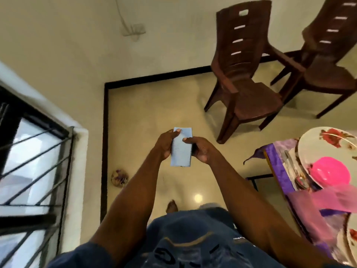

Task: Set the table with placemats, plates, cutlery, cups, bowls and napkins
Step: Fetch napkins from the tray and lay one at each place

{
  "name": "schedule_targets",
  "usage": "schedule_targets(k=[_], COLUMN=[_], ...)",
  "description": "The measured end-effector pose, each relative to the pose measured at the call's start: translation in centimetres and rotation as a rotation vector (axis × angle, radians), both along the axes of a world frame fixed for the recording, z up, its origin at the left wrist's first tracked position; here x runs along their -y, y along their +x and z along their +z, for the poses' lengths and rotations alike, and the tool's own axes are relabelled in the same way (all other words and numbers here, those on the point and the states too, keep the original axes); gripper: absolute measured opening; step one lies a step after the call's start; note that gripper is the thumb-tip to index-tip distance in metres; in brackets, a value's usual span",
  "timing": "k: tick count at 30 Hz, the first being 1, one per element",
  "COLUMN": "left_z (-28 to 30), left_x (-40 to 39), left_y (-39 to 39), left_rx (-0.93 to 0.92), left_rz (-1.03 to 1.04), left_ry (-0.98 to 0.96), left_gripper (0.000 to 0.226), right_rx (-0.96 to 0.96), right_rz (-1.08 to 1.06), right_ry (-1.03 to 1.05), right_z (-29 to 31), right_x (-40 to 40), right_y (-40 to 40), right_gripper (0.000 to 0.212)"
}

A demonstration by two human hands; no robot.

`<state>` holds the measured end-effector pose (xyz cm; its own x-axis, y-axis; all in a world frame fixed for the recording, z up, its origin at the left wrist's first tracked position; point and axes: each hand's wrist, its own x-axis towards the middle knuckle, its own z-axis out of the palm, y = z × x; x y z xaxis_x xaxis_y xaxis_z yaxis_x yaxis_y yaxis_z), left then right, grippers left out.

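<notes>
A folded light-blue napkin (181,151) is held upright over the floor between both hands. My left hand (165,145) grips its left edge with the thumb on top, and my right hand (201,149) grips its right edge. At the right edge of view stands the table with a purple placemat (278,167), a flowered white plate (326,149), a pink bowl (330,174) on the plate, and cutlery (297,175) beside it. A pink napkin (328,198) lies in front of the plate. A second flowered plate (350,240) shows at the lower right.
Two brown chairs (241,74) (328,60) stand on the tiled floor (144,113) beyond my hands. A barred window (29,161) fills the left side. A small round object (119,177) lies on the floor by the wall. My foot (171,206) shows below.
</notes>
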<state>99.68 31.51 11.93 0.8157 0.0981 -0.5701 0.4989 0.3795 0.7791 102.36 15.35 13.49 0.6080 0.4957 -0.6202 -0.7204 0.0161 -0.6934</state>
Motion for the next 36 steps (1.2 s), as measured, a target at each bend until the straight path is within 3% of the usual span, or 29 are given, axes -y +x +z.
schedule_targets(k=[5, 12, 15, 20, 27, 30, 34, 36], left_z=[-0.9, -2.4, -1.8, 0.0, -0.2, -0.8, -1.7, -2.4], left_x=[1.0, 6.4, 10.3, 17.7, 27.7, 32.1, 36.8, 38.9], left_y=[9.5, 22.8, 27.9, 35.9, 44.1, 46.0, 47.3, 47.8], left_rx=[-0.042, -0.037, -0.125, -0.04, -0.055, -0.073, 0.0, 0.072], left_rz=[-0.004, -0.284, -0.321, -0.599, -0.778, -0.87, -1.081, -1.229], left_ry=[-0.085, -0.107, -0.128, -0.166, 0.001, 0.103, 0.302, 0.389], left_gripper=[0.021, 0.05, 0.034, 0.028, 0.012, 0.013, 0.029, 0.026], right_rx=[-0.03, -0.078, -0.091, -0.04, 0.008, -0.016, -0.108, -0.159], right_rz=[-0.047, -0.196, -0.25, -0.435, -0.884, -1.089, -1.356, -1.444], right_ry=[-0.025, -0.039, -0.059, -0.078, -0.1, -0.152, -0.269, -0.294], right_z=[-1.6, -4.1, -3.5, -2.7, -2.8, -3.3, -4.2, -4.3], right_x=[1.6, 7.3, 10.6, 16.2, 22.4, 24.8, 27.8, 29.2], right_y=[5.2, 15.1, 19.8, 26.1, 29.6, 30.7, 32.2, 32.4], right_gripper=[0.026, 0.03, 0.027, 0.041, 0.036, 0.045, 0.023, 0.016])
